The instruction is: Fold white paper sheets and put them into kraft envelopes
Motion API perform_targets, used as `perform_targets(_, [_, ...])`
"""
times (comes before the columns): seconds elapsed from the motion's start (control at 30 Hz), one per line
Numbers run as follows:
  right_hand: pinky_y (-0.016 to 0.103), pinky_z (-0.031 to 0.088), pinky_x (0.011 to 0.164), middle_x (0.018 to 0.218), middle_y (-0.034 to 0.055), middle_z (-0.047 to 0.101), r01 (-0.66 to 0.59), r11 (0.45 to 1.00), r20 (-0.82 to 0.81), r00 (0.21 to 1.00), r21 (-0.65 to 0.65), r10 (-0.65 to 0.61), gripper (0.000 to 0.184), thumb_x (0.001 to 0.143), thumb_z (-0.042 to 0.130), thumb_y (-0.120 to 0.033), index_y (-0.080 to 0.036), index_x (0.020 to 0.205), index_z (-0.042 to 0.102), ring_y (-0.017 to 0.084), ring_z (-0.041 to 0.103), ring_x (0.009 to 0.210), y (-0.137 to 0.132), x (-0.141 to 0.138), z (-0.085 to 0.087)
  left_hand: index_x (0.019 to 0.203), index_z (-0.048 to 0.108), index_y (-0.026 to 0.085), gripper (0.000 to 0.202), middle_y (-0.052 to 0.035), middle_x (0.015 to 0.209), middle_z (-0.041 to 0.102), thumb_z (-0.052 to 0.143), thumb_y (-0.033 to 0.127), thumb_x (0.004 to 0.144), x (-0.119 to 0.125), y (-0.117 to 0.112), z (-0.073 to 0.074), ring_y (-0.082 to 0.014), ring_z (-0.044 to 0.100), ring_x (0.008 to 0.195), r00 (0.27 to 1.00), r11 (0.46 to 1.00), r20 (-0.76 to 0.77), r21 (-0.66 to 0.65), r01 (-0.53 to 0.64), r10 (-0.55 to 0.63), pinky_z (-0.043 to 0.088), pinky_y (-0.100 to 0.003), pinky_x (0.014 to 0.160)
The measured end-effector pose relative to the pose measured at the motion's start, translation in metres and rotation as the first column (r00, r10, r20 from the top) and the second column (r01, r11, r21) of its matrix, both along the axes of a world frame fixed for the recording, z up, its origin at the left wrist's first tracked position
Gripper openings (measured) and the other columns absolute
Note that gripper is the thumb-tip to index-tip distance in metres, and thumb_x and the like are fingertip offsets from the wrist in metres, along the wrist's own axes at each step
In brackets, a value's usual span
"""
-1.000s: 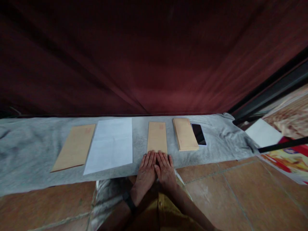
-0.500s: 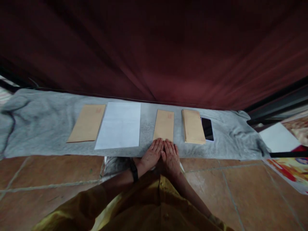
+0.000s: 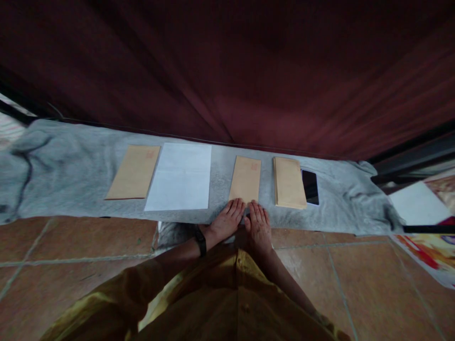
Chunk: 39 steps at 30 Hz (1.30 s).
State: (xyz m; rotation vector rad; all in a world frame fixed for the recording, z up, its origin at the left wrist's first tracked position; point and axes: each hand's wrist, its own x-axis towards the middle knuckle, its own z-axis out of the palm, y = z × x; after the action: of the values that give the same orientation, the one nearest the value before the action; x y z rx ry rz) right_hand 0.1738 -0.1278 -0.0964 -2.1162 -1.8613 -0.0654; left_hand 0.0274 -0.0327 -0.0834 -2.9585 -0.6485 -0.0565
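A brown paper envelope (image 3: 246, 177) with small red print lies flat before me on the grey cloth. My left hand (image 3: 227, 220), a dark band on its wrist, rests palm down on the envelope's near left end, fingers stretched out. On the near right end lies my right hand (image 3: 259, 227), also flat with its fingers extended. A narrow gap separates the two hands, and they cover the envelope's near edge. To the left are white paper sheets (image 3: 181, 177) and another brown envelope (image 3: 135, 171). A stack of brown envelopes (image 3: 290, 183) sits to the right.
A smartphone (image 3: 310, 187) with a dark screen lies beside the envelope stack, partly under its edge. Grey cloth (image 3: 81, 170) covers the long narrow surface. Dark red fabric (image 3: 227, 71) hangs behind it. Tiled floor (image 3: 305, 274) shows below, and a colourful printed item (image 3: 432, 255) is at far right.
My hands have slid slightly apart on the envelope, the right one moving right. The whole view has shifted a little, with the left side now higher.
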Motion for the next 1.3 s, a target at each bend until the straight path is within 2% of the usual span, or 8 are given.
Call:
perform_targets(0.17, [0.049,0.031,0.121,0.158,0.0172,0.045,0.012,1.0,0.005,1.0,0.02,-0.012,0.052,0.107,0.037,-0.029,-0.01,0.156,0.037,0.026,0.037,0.148,-0.007,0.005,0.0,0.153,0.039,0.0,0.07,-0.0248,0.16,0.038,0.051,0.041,0.097,-0.001,0.0,-0.001,-0.0325,0.033,0.152,1.0,0.998,0.014,-0.059,-0.004,0.005,0.025,-0.047,0.126])
perform_targets(0.43, [0.047,0.03,0.122,0.158,0.0176,0.045,0.057,0.998,-0.003,0.998,0.033,-0.057,0.052,0.108,0.036,-0.03,-0.007,0.154,0.04,0.027,0.035,0.15,-0.011,0.01,0.002,0.152,0.042,0.003,0.071,-0.0219,0.162,0.037,0.049,0.049,0.098,-0.006,0.001,-0.009,-0.0319,0.033,0.152,0.987,0.99,0.124,-0.111,-0.084,0.098,0.029,-0.045,0.124])
perform_targets(0.57, [0.049,0.029,0.123,0.16,0.0181,0.042,0.053,0.999,-0.02,0.998,0.01,-0.053,0.054,0.107,0.036,-0.03,-0.006,0.156,0.037,0.027,0.032,0.152,-0.008,0.002,0.007,0.152,0.043,0.004,0.068,-0.0208,0.16,0.04,0.05,0.043,0.097,-0.006,-0.001,-0.006,-0.0311,0.034,0.151,0.981,0.988,0.146,-0.111,-0.112,0.127,0.031,-0.045,0.123])
perform_targets(0.77, [0.051,0.03,0.123,0.159,0.015,0.044,-0.035,0.999,-0.06,0.998,-0.019,0.034,0.057,0.106,0.042,-0.034,-0.012,0.158,0.036,0.026,0.035,0.15,0.005,-0.016,0.01,0.152,0.045,0.008,0.062,-0.0167,0.159,0.044,0.048,0.025,0.093,-0.004,-0.001,0.001,-0.0283,0.037,0.15,0.979,0.985,0.148,-0.121,-0.125,0.143,0.031,-0.044,0.123])
perform_targets(0.9, [0.051,0.03,0.123,0.158,0.0142,0.046,0.02,1.0,-0.074,0.997,-0.015,-0.021,0.054,0.106,0.041,-0.033,-0.012,0.156,0.04,0.027,0.04,0.147,0.005,-0.012,0.008,0.152,0.045,0.009,0.061,-0.0171,0.158,0.045,0.047,0.033,0.096,-0.009,0.0,0.004,-0.0291,0.039,0.149,0.974,0.982,0.166,-0.129,-0.137,0.157,0.034,-0.046,0.122])
perform_targets(1.1, [0.047,0.03,0.123,0.158,0.0142,0.045,0.057,0.998,-0.061,0.996,-0.024,-0.058,0.054,0.107,0.039,-0.033,-0.01,0.156,0.039,0.026,0.039,0.148,-0.006,0.002,0.007,0.147,0.049,0.003,0.066,-0.0235,0.153,0.05,0.044,0.048,0.1,-0.024,0.002,0.0,-0.033,0.046,0.144,0.953,0.976,0.227,-0.13,-0.176,0.202,0.038,-0.048,0.119])
perform_targets(1.2, [0.047,0.029,0.124,0.157,0.0152,0.047,0.06,0.998,-0.053,0.997,-0.018,-0.06,0.055,0.107,0.038,-0.033,-0.009,0.156,0.038,0.026,0.039,0.148,-0.007,0.004,0.006,0.142,0.053,0.004,0.061,-0.0238,0.15,0.053,0.043,0.047,0.101,-0.028,0.004,-0.002,-0.0338,0.05,0.14,0.931,0.964,0.265,-0.161,-0.212,0.25,0.042,-0.048,0.115])
perform_targets(1.3, [0.049,0.03,0.123,0.157,0.0156,0.047,0.075,0.997,-0.045,0.996,-0.001,-0.075,0.055,0.107,0.04,-0.033,-0.01,0.156,0.039,0.027,0.039,0.148,-0.006,0.002,0.004,0.137,0.057,0.009,0.047,-0.0198,0.143,0.06,0.042,0.036,0.101,-0.024,0.011,0.0,-0.0317,0.058,0.13,0.888,0.939,0.331,-0.235,-0.251,0.32,0.047,-0.048,0.11])
